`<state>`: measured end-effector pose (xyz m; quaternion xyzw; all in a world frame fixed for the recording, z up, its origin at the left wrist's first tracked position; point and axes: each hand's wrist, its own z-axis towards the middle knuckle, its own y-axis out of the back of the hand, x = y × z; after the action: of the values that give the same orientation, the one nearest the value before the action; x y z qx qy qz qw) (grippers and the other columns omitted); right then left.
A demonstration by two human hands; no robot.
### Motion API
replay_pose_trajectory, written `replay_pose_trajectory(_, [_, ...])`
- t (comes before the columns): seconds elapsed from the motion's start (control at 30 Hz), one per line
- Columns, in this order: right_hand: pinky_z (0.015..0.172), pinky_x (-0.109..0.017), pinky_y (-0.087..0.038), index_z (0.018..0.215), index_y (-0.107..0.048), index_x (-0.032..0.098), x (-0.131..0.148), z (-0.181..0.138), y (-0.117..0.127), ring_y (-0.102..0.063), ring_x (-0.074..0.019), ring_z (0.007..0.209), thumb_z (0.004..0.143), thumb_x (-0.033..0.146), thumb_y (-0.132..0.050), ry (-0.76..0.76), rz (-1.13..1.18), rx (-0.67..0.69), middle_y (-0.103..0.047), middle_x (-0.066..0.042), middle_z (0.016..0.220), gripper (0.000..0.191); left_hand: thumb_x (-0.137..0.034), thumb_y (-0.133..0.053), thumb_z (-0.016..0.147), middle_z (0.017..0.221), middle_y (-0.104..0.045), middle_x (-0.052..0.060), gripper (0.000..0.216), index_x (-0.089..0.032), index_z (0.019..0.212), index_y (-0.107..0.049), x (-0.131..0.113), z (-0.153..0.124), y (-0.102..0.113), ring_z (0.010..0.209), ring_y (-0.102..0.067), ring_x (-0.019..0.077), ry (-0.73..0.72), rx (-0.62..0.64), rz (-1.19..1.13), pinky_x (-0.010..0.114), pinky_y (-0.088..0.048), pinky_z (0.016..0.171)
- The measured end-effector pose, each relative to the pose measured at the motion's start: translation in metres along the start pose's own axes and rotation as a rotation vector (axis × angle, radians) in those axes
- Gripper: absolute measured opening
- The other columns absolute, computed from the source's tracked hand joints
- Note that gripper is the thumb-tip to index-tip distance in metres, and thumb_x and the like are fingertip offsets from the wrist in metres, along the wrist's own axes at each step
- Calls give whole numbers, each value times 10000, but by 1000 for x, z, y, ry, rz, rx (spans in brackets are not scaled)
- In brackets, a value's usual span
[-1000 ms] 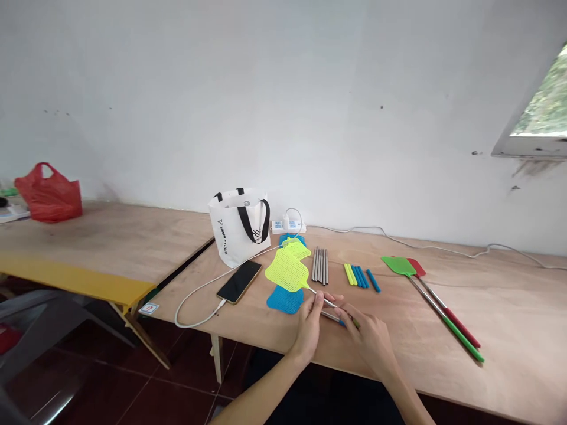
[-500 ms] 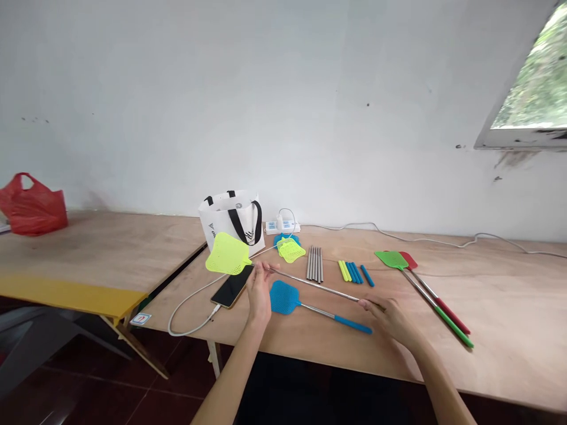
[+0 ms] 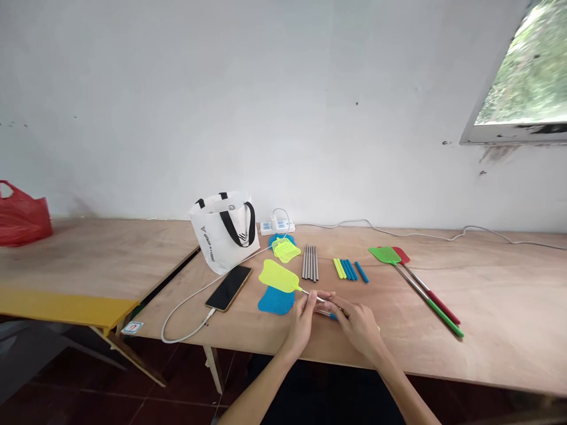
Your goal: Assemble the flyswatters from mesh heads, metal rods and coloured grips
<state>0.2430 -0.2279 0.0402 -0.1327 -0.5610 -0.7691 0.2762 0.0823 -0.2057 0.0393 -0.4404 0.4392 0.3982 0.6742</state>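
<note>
A yellow fly swatter [image 3: 279, 276] is held between both hands above the table, its head pointing left. My left hand [image 3: 305, 321] is closed on its metal rod near the head. My right hand [image 3: 358, 326] grips the rod's handle end, close against the left; a bit of yellow shows past the fingers. Beneath lies a blue fly swatter [image 3: 275, 301], its rod and handle mostly hidden by my hands. Farther back are metal rods [image 3: 310, 263], yellow grips [image 3: 339, 268], blue grips [image 3: 349, 270] and loose yellow swatter heads [image 3: 287, 250] overlapping blue ones [image 3: 275, 238].
On the right, a green swatter [image 3: 385, 255] and a red swatter [image 3: 402, 255] lie side by side. A phone [image 3: 229, 288] on a white cable lies left, before a white bag [image 3: 221, 236]. A power strip [image 3: 283, 226] sits by the wall; a gap separates the yellow-edged table [image 3: 66, 307].
My hands have come together, and the visible rod of the yellow swatter is much shorter. The swatter's head has moved right, now over the blue one. The view has shifted slightly.
</note>
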Motion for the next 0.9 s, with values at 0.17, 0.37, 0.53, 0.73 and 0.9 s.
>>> replay_pose_trajectory(0.17, [723, -296, -509, 1158, -735, 327, 9, -2, 6, -754, -257, 869, 1035, 524, -374, -12, 110, 27, -799, -38, 967, 429, -609, -589, 927, 1107, -764, 134, 470, -169, 965, -749, -8, -2, -1, 1119, -693, 317, 22, -6, -51, 435, -553, 962])
replay_pose_trajectory(0.37, [838, -307, -540, 1250, -682, 340, 7, -2, 21, -716, -240, 1065, 1023, 493, -435, 68, 176, -1, -739, -39, 1228, 369, -632, -570, 928, 1060, -761, 145, 515, -157, 1021, -743, -14, 6, 7, 1027, -717, 296, 0, -107, -61, 383, -584, 848])
replay_pose_trajectory(0.53, [772, -311, -524, 1068, -737, 301, -21, 2, 10, -704, -231, 939, 1023, 498, -426, 72, 27, -84, -753, -55, 1019, 371, -646, -628, 875, 978, -757, 128, 543, -177, 1137, -708, -10, 0, 11, 706, -706, 208, 274, 215, 111, 276, -533, 553])
replay_pose_trajectory(0.73, [702, -309, -452, 910, -752, 283, -43, 6, -15, -660, -216, 861, 1055, 405, -385, 58, -201, -80, -676, -49, 867, 413, -625, -507, 941, 767, -698, 58, 517, -151, 944, -713, -8, -6, 14, 534, -552, 125, 267, 398, 434, 210, -382, 446])
replay_pose_trajectory(0.9, [787, -346, -410, 1049, -761, 295, -38, 6, -24, -628, -225, 898, 1064, 354, -391, 167, -324, -122, -670, -62, 882, 375, -467, -454, 1010, 651, -677, 9, 432, -183, 785, -690, -11, -2, 19, 586, -593, 140, 69, 393, 791, 246, -404, 603])
